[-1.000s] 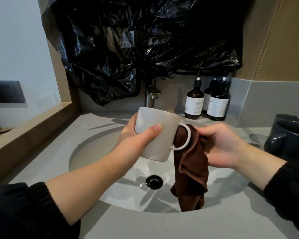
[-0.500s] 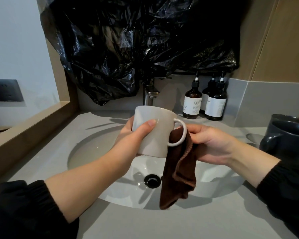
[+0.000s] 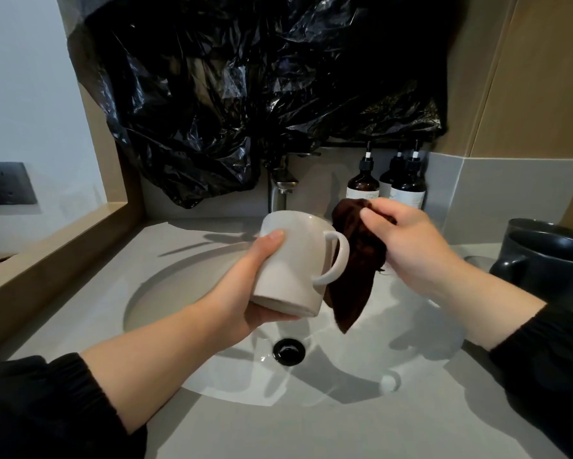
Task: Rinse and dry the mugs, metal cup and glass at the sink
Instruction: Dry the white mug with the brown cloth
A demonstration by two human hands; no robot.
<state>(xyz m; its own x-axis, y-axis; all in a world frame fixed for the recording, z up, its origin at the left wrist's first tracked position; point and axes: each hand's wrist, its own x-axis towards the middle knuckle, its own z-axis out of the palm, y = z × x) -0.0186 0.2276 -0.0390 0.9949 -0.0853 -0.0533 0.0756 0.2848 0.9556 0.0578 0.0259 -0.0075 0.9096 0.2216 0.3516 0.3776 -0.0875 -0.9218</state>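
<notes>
Stood at a grey washroom surface (image 3: 278,432) under crumpled black plastic sheeting (image 3: 262,94), facing the sink basin (image 3: 179,293). Had dark mugs (image 3: 549,260) parked at the far right of the surface, one behind the other; wet or dry, impossible to tell. Held the white mug (image 3: 298,260) tilted above the basin, left hand (image 3: 252,293) wrapped round its body, handle turned right. Pinched a brown cloth (image 3: 354,279) in the curled fingers (image 3: 371,215) of the right hand (image 3: 410,250), bunched just beside the handle, tail hanging toward the drain (image 3: 289,351). Appeared midway through drying that mug, with no water seen at the tap (image 3: 282,187). Showed no metal cup or glass, so probably had those left to do.
</notes>
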